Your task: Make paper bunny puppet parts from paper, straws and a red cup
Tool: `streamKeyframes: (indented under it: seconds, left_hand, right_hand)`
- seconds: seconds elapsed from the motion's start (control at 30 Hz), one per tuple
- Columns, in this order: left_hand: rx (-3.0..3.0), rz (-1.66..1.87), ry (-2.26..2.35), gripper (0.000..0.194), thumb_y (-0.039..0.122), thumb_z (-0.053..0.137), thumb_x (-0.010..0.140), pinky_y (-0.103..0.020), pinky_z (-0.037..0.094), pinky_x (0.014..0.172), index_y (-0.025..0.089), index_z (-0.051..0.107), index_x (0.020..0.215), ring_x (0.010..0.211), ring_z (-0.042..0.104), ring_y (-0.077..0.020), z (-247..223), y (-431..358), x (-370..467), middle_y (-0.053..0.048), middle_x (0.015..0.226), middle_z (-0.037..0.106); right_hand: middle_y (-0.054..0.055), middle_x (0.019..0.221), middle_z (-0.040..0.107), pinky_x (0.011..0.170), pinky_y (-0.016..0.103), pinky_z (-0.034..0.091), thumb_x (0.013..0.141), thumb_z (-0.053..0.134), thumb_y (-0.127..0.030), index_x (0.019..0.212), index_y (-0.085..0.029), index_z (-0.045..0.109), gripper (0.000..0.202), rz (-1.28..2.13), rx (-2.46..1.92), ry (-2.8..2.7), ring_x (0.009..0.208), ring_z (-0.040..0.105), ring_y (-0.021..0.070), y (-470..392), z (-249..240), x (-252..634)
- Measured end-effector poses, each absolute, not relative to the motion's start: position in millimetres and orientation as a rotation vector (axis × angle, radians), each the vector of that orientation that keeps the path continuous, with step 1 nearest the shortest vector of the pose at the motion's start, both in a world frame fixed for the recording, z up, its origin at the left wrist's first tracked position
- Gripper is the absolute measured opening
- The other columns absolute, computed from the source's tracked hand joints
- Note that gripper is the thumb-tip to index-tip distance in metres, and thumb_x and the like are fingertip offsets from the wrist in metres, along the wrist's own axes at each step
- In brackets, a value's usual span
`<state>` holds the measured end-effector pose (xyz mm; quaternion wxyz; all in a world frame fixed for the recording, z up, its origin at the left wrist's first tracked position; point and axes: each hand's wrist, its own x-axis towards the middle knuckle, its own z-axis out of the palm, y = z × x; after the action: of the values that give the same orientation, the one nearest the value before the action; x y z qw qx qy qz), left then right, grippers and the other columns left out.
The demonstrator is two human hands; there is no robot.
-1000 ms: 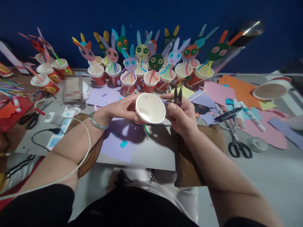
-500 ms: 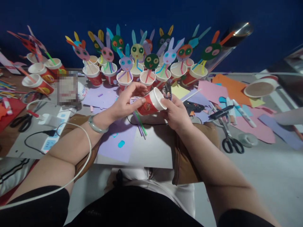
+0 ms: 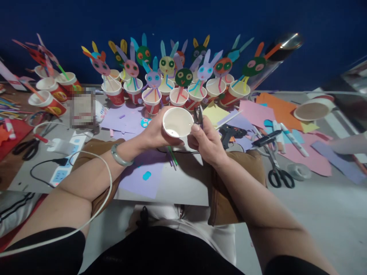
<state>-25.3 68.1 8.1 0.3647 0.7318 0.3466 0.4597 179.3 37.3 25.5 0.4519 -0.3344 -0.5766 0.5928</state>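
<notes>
A paper cup [image 3: 178,122] is held in my left hand [image 3: 157,131], its open mouth tipped toward me; the inside is white and a small bright spot shows near its base. My right hand [image 3: 207,139] is closed around a small dark tool [image 3: 198,115], perhaps a punch or pliers, just right of the cup's rim. Below the cup, green and purple straws [image 3: 172,157] lie on a purple sheet [image 3: 143,175] with a small blue paper piece [image 3: 146,175]. A blue paper disc [image 3: 145,122] lies left of my left hand.
Several red cups with paper rabbit heads [image 3: 183,77] stand along the back. A black glue gun [image 3: 233,133], scissors [image 3: 281,178], markers [image 3: 294,140] and coloured paper [image 3: 258,112] lie on the right. Another person's arm [image 3: 349,143] reaches in there. A power strip [image 3: 67,158] is on the left.
The cup has turned so its mouth faces me, and my left hand now wraps its side. My right hand has drawn slightly back from the rim, with the tool showing more clearly.
</notes>
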Motion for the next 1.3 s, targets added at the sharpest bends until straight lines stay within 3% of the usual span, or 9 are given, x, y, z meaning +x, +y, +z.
streamKeyframes:
  seconds: [0.17,0.3,0.43,0.6,0.8,1.03,1.3]
  left_hand:
    - [1.379,1.123,0.835,0.09,0.051,0.103,0.052,-0.049,0.057,0.107,0.015,0.063,0.124,0.12,0.072,-0.036,28.1,66.1,-26.2,-0.016,0.123,0.076]
    - [1.173,1.082,0.723,0.064,0.042,0.094,0.063,-0.045,0.062,0.095,0.014,0.069,0.115,0.103,0.078,-0.0325,39.2,67.3,-28.9,-0.012,0.105,0.081]
    - [1.084,1.055,0.691,0.049,0.034,0.081,0.067,-0.046,0.063,0.093,0.013,0.07,0.109,0.104,0.078,-0.034,38.3,68.4,-31.3,-0.012,0.101,0.081]
    - [1.102,1.075,0.719,0.056,0.029,0.081,0.063,-0.047,0.061,0.099,0.013,0.068,0.115,0.115,0.076,-0.0356,34.8,70.4,-32.5,-0.013,0.109,0.081]
    - [1.156,1.071,0.71,0.061,0.031,0.084,0.06,-0.046,0.06,0.1,0.014,0.068,0.117,0.114,0.075,-0.0349,32.3,72.9,-33.8,-0.014,0.113,0.081]
    - [1.197,1.065,0.672,0.065,0.031,0.085,0.062,-0.047,0.059,0.101,0.014,0.066,0.122,0.115,0.075,-0.0354,31.4,72.9,-35.9,-0.014,0.115,0.08]
    - [1.407,1.126,0.702,0.08,0.048,0.093,0.061,-0.047,0.057,0.1,0.017,0.061,0.127,0.113,0.073,-0.0347,22.8,79.7,-41.3,-0.015,0.118,0.076]
  right_hand:
    - [-0.01,0.059,0.033,0.044,0.026,0.018,0.094,0.055,-0.083,0.107,-0.027,0.054,0.057,1.383,-0.778,-1.353,0.046,0.021,0.0099,33.8,28.3,179.6]
    - [-0.007,0.062,0.04,0.048,0.028,0.024,0.097,0.058,-0.078,0.098,-0.025,0.057,0.053,1.2,-0.824,-1.467,0.051,0.03,0.011,30.5,23.9,180.4]
    - [-0.005,0.065,0.046,0.054,0.029,0.031,0.097,0.056,-0.079,0.102,-0.024,0.062,0.056,0.98,-0.912,-1.598,0.057,0.038,0.0124,28.3,19.7,181.1]
    - [-0.006,0.063,0.043,0.058,0.03,0.035,0.101,0.055,-0.073,0.097,-0.022,0.063,0.052,0.885,-0.94,-1.648,0.056,0.037,0.0109,27.5,25.4,181.5]
    - [-0.003,0.065,0.051,0.058,0.028,0.036,0.101,0.054,-0.073,0.091,-0.023,0.061,0.051,0.752,-0.941,-1.744,0.059,0.044,0.0124,28.9,30.6,182.8]
    - [-0.005,0.061,0.045,0.055,0.028,0.032,0.103,0.054,-0.07,0.086,-0.023,0.058,0.05,0.72,-0.975,-1.772,0.056,0.036,0.0111,30.1,30.4,182.2]
    - [-0.005,0.063,0.046,0.056,0.028,0.031,0.096,0.058,-0.079,0.084,-0.022,0.058,0.058,0.896,-0.983,-1.683,0.058,0.038,0.0111,30.5,31.0,180.0]
